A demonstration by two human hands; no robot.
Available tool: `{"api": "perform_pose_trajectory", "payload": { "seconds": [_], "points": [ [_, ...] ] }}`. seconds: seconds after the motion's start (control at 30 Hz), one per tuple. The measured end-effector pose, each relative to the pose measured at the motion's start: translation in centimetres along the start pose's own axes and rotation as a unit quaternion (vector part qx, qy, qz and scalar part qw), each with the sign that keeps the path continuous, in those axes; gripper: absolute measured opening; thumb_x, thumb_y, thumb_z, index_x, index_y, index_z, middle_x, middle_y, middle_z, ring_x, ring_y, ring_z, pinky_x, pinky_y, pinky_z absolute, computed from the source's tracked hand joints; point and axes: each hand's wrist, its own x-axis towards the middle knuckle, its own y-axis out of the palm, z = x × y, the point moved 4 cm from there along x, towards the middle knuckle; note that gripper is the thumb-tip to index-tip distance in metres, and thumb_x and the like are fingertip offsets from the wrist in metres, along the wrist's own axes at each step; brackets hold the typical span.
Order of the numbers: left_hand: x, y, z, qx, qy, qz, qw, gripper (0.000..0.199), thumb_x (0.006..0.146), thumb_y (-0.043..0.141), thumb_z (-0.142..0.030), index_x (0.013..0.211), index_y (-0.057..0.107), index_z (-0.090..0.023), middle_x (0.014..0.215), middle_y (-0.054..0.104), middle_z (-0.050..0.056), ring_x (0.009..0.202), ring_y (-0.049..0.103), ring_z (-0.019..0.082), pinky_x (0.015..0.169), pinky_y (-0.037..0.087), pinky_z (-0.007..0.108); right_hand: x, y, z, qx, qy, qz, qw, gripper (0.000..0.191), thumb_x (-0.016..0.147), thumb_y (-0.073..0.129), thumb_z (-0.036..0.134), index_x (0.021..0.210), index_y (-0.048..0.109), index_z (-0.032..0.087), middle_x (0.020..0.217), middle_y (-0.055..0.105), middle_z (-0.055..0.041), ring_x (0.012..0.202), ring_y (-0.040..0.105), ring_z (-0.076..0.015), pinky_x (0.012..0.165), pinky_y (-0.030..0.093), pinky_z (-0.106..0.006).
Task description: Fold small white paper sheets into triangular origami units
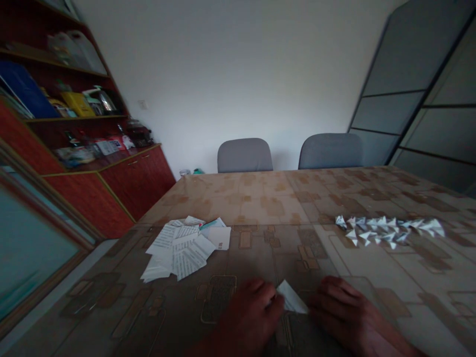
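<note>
A small white paper folded into a triangle [292,298] lies on the patterned table near its front. My left hand [256,310] has its fingers curled and closed on the triangle's left corner. On the other side, my right hand [340,310] is bent with its fingers together at the right tip of the paper; whether it grips the tip is hidden. Further left sits a loose fanned pile of printed paper pieces [182,248]. At the right, several folded paper pieces [386,230] stand in uneven rows.
The table [260,198] has a patterned cover. Two grey chairs [244,155] stand behind its far edge. To the left is a red cabinet [122,183] with shelves of bottles and boxes. Grey sliding panels [394,59] rise at the right.
</note>
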Motion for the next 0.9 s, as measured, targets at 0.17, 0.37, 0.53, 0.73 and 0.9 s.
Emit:
{"api": "perform_pose_trajectory", "payload": {
  "seconds": [0.17,0.37,0.53,0.73,0.9],
  "points": [
    [1.3,0.4,0.0,0.029,0.006,0.031,0.999,0.012,0.088,0.062,-0.013,0.077,0.056,-0.016,0.080,0.060,0.000,0.073,0.057,0.017,0.060,0.046,0.025,1.9,1.0,0.3,0.068,0.042,0.023,0.997,0.009,0.091,0.057,0.020,0.094,0.065,0.022,0.087,0.071,-0.0003,0.078,0.060,-0.0185,0.075,0.044,-0.031],
    [1.1,0.6,0.8,-0.019,0.003,0.005,1.000,0.014,0.082,0.064,-0.007,0.073,0.057,-0.015,0.074,0.062,0.000,0.067,0.057,0.016,0.058,0.044,0.023,2.5,2.2,0.2,0.070,0.065,0.010,0.995,0.009,0.086,0.063,0.015,0.090,0.066,0.023,0.080,0.069,0.0007,0.076,0.059,-0.0203,0.074,0.041,-0.034],
    [1.1,-0.4,1.6,-0.168,-0.104,-0.038,0.980,0.016,0.073,0.061,-0.001,0.072,0.060,-0.017,0.071,0.063,0.000,0.067,0.058,0.013,0.059,0.039,0.022,3.4,1.9,-0.1,0.171,0.134,-0.042,0.975,0.014,0.084,0.056,0.008,0.078,0.061,0.020,0.074,0.065,-0.0012,0.073,0.059,-0.0186,0.068,0.041,-0.030],
    [1.3,-1.5,1.4,-0.249,-0.158,-0.099,0.950,0.016,0.065,0.060,0.000,0.067,0.062,-0.016,0.066,0.060,0.001,0.065,0.057,0.014,0.058,0.035,0.022,4.5,1.4,0.5,0.236,0.188,-0.063,0.951,0.015,0.079,0.051,0.009,0.069,0.056,0.019,0.068,0.061,-0.0025,0.065,0.059,-0.0179,0.059,0.041,-0.028],
    [1.1,-0.7,1.9,-0.297,-0.202,-0.089,0.929,0.019,0.059,0.057,0.001,0.063,0.065,-0.016,0.060,0.057,-0.001,0.060,0.054,0.012,0.056,0.033,0.021,4.3,1.3,0.2,0.247,0.203,-0.040,0.947,0.017,0.079,0.049,0.011,0.066,0.055,0.020,0.066,0.061,-0.0022,0.063,0.059,-0.0169,0.058,0.042,-0.027]
  ]
}}
